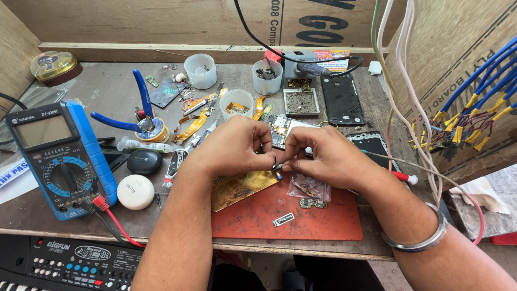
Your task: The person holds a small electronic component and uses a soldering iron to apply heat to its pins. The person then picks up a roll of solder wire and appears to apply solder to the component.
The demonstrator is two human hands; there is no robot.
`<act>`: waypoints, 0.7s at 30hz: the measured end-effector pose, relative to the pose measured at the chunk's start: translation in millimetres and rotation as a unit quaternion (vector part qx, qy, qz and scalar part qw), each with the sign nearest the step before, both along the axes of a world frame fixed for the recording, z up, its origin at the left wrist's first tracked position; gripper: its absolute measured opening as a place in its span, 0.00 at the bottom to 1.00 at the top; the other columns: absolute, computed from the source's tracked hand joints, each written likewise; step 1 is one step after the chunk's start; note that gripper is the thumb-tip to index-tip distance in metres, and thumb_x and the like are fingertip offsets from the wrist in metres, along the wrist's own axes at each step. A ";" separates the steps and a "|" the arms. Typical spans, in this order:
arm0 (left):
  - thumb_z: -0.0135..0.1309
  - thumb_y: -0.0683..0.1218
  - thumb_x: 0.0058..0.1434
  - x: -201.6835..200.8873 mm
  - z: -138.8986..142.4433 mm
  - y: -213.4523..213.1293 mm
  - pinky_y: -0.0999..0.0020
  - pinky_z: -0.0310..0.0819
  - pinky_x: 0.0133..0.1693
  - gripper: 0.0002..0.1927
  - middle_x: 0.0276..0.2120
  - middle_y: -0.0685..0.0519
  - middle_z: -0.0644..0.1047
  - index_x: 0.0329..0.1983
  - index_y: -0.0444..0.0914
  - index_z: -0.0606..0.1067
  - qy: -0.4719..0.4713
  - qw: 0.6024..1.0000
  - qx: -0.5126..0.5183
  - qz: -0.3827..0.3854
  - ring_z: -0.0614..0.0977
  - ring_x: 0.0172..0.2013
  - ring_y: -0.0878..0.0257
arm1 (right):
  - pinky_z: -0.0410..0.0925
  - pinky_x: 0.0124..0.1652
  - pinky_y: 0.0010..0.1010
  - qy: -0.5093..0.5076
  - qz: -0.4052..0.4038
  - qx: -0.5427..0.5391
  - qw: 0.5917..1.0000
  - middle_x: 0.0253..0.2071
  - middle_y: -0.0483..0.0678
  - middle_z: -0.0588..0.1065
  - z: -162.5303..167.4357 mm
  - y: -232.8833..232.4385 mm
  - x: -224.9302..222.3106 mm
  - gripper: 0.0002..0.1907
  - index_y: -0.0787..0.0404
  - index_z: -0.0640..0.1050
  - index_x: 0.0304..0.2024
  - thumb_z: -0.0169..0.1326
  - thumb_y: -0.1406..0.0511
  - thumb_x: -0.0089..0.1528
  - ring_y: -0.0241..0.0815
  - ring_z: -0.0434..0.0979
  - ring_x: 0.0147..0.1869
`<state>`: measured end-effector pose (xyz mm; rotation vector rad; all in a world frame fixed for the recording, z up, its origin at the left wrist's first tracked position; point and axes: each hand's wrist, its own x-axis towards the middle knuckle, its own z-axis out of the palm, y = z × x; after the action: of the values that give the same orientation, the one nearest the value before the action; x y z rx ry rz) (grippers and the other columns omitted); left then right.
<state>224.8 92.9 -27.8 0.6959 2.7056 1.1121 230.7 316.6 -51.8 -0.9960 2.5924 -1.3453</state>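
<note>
My left hand (234, 148) and my right hand (323, 156) meet above a red work mat (318, 221), fingertips pinched together on a small dark metal part (277, 166). What the part is stays too small to tell. Below the hands on the mat lie a gold-coloured shield plate (239, 187), a clear bag of small parts (308, 188), a tiny green circuit board (312, 203) and a small dark label strip (283, 219). A phone circuit board (280, 128) lies just behind my fingers. A metal bangle (417, 240) circles my right wrist.
A blue multimeter (59, 159) with a red lead stands at left, by blue-handled pliers (137, 110), a white round case (135, 191) and a black one (144, 160). Plastic cups (200, 70), a parts tray (300, 101), two phone frames (342, 99) behind. Wire bundle (468, 118) at right; keyboard (70, 261) below.
</note>
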 end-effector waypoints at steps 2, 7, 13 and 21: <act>0.64 0.45 0.43 0.6 -0.8 2.6 0.69 0.71 0.25 0.08 0.18 0.54 0.79 0.24 0.36 0.79 0.009 1.000 -0.003 -0.001 0.77 0.21 0.67 | 0.74 0.38 0.28 0.002 -0.004 0.000 1.000 0.29 0.45 0.83 0.3 2.1 1.6 0.08 0.62 0.79 0.31 0.67 0.69 0.52 0.34 0.85 0.36; 0.65 0.45 0.42 -5.3 -2.5 11.1 0.69 0.71 0.25 0.10 0.18 0.54 0.79 0.24 0.35 0.78 0.025 1.000 0.001 -0.008 0.77 0.21 0.67 | 0.74 0.36 0.27 0.017 -0.015 0.005 1.000 0.27 0.44 0.83 0.4 7.7 -2.9 0.08 0.62 0.79 0.29 0.67 0.69 0.51 0.33 0.85 0.34; 0.66 0.46 0.44 -4.8 -5.7 6.8 0.69 0.69 0.24 0.10 0.18 0.54 0.78 0.24 0.36 0.79 0.006 1.000 0.011 -0.012 0.76 0.21 0.68 | 0.73 0.33 0.29 0.020 -0.053 0.024 0.998 0.25 0.46 0.81 -2.9 0.1 1.5 0.08 0.62 0.79 0.29 0.67 0.68 0.52 0.35 0.82 0.30; 0.66 0.45 0.44 -1.2 -11.4 1.4 0.70 0.69 0.24 0.10 0.18 0.55 0.78 0.24 0.35 0.78 0.032 0.999 0.021 -0.027 0.76 0.21 0.69 | 0.72 0.34 0.31 0.060 -0.042 0.030 0.997 0.26 0.46 0.80 -6.9 -0.7 7.7 0.08 0.61 0.79 0.30 0.67 0.67 0.52 0.37 0.81 0.31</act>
<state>223.6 94.3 -39.2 0.8196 2.7061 1.1558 238.4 315.9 -58.7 -0.9999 2.7746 -1.2548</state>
